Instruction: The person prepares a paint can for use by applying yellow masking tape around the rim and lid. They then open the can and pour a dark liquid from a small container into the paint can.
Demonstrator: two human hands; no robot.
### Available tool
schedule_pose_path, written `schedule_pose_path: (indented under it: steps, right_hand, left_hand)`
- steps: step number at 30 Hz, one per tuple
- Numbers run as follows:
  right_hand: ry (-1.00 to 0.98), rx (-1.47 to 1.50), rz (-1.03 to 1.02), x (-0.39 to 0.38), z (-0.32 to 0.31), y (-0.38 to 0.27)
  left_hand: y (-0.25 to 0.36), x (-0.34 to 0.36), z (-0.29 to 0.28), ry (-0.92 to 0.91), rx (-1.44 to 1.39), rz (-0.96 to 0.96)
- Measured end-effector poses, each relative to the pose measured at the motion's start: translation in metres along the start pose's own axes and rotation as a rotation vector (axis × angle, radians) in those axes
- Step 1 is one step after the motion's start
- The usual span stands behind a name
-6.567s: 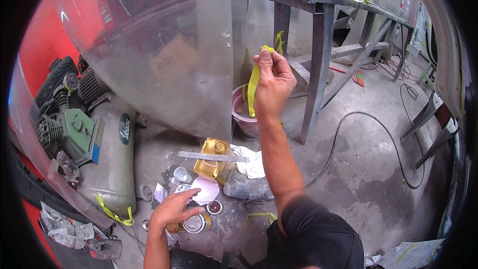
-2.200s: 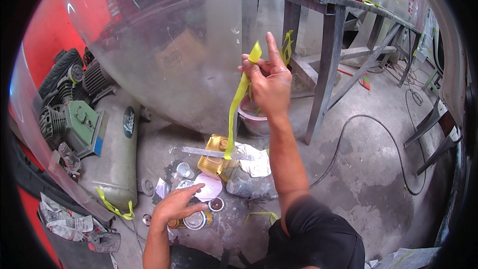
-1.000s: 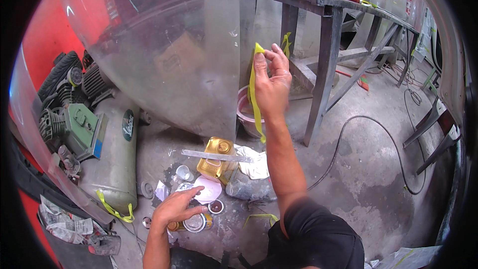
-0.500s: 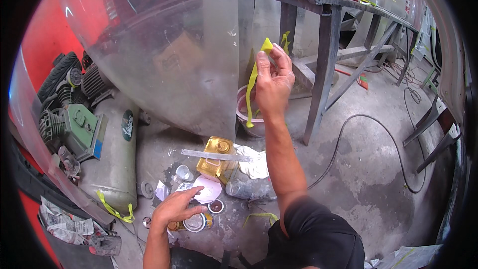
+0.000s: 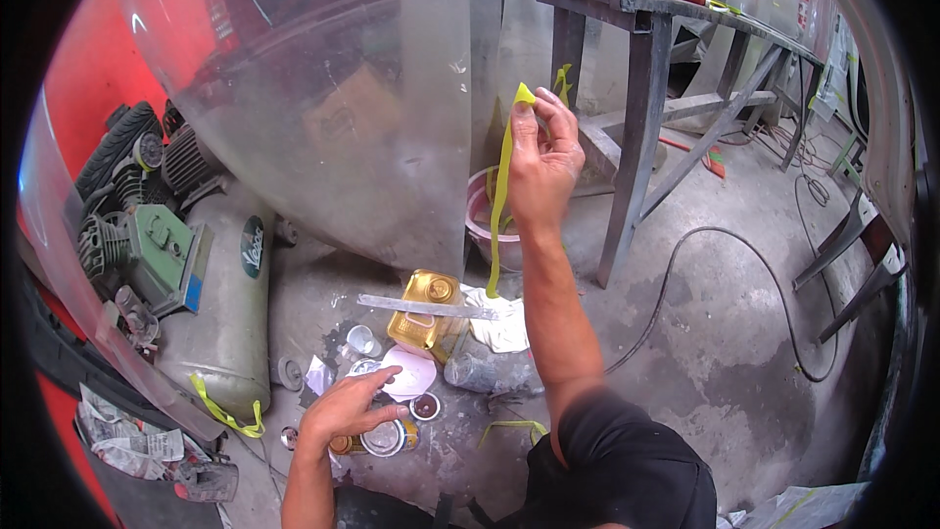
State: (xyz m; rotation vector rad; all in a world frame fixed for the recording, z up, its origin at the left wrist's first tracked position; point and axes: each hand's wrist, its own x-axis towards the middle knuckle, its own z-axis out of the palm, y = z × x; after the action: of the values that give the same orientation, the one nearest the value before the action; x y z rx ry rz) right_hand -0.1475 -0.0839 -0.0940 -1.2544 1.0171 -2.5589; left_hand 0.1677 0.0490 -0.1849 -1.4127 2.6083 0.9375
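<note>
My right hand (image 5: 548, 162) is raised before the hanging plastic sheet, thumb and fingers pinched on a long yellow-green strip of masking tape (image 5: 502, 181). The strip's lower end dangles beside my forearm, in front of a pinkish bucket (image 5: 480, 225). Low on the left, my left hand (image 5: 343, 409) holds nothing, its fingers apart. Beneath and beside it are an open can (image 5: 382, 439), a small cup with dark brown contents (image 5: 425, 406) and a pale plastic lid or sheet (image 5: 409, 377). Nearby stands a gold jerrycan (image 5: 419, 333) with a flat grey strip (image 5: 392, 304) across it.
A white cloth (image 5: 504, 325) and a crumpled clear plastic bag (image 5: 480, 370) lie by the jerrycan. An air compressor tank (image 5: 230, 294) stands left. Clear plastic sheeting (image 5: 352, 176) hangs ahead. A grey workbench (image 5: 646, 69) is at the right, with a dark hose (image 5: 676, 245) along the floor.
The tape strip hangs straighter and lower, its end now over the white cloth. My right hand has shifted down slightly; my left hand has stayed put.
</note>
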Motion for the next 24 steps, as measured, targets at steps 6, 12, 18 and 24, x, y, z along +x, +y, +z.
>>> schedule_pose_path:
  steps: [6,12,18,24]
  right_hand:
    - [0.034,0.054,0.013,0.001,0.002,-0.002]
    - [0.054,0.102,0.031,0.0,0.003,-0.006]
    - [0.043,0.147,0.003,0.0,0.003,-0.007]
    - [0.005,0.242,0.161,-0.006,0.003,-0.019]
  left_hand:
    - [0.0,0.0,0.001,-0.003,0.005,0.005]
    - [0.001,-0.001,0.0,-0.007,0.006,0.011]
    - [0.0,0.0,0.0,-0.011,0.007,0.012]
    - [0.0,0.0,0.0,-0.017,0.004,-0.003]
